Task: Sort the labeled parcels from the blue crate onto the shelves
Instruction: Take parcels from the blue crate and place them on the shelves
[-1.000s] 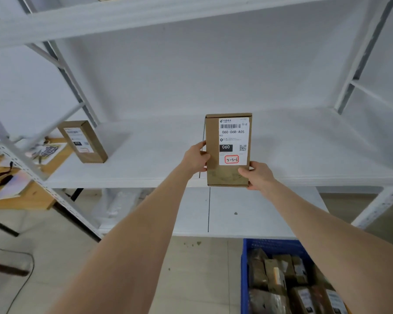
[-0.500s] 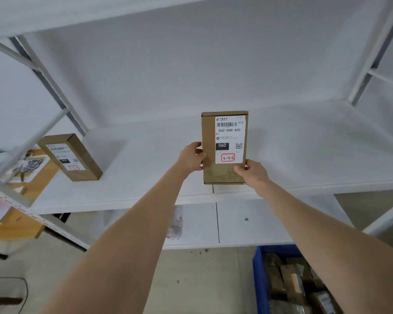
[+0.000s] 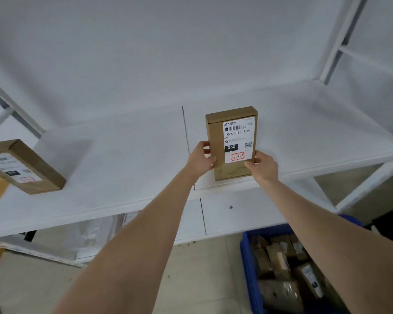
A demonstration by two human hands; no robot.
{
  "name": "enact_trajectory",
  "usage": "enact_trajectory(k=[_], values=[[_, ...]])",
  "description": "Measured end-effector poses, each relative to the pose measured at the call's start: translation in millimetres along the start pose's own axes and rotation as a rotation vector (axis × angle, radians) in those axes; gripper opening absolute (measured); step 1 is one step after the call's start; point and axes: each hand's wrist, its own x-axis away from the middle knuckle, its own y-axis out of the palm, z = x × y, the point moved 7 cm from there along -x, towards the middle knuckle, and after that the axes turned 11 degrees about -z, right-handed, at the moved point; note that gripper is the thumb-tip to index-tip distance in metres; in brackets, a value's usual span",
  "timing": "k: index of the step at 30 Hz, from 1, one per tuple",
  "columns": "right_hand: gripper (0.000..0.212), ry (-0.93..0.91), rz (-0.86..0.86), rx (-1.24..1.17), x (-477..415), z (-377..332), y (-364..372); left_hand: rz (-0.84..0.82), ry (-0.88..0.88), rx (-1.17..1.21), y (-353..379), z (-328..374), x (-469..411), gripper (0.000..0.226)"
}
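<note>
Both hands, left hand (image 3: 201, 160) and right hand (image 3: 262, 166), grip a labeled parcel (image 3: 233, 143) upright at the shelf (image 3: 123, 177) front edge; released carelessly, it could topple toward the blue crate (image 3: 250, 268).

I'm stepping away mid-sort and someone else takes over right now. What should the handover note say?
Left hand grips the left edge of the cardboard parcel labeled 060-06B-A05, marked 3-3-6.
Right hand grips its lower right edge.
The parcel stands upright at the front edge of the white shelf; whether it rests there I cannot tell.
Done: one other parcel sits at the shelf's left end.
Left: set this one down, then sort the remaining parcels in the blue crate on the floor.
</note>
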Motion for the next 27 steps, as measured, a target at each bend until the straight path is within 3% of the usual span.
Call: enact_trajectory(k=[10, 20, 24, 27], values=[[0.031, -0.038, 0.048, -0.037, -8, 37, -50, 0.106, 0.013, -0.099, 62, 5, -18, 0.05], [0.038, -0.034, -0.022, -0.025, -17, 56, -50, 0.167, -0.019, -0.23, 78, 2, -24, 0.052], [0.037, -0.04, -0.031, 0.03, -18, 54, -49, 0.174, 0.021, -0.287, 78, 10, -25, 0.067], [0.036, -0.045, -0.046, 0.037, -16, 52, -49, 0.266, 0.162, -0.319, 71, 30, -15, 0.084]])
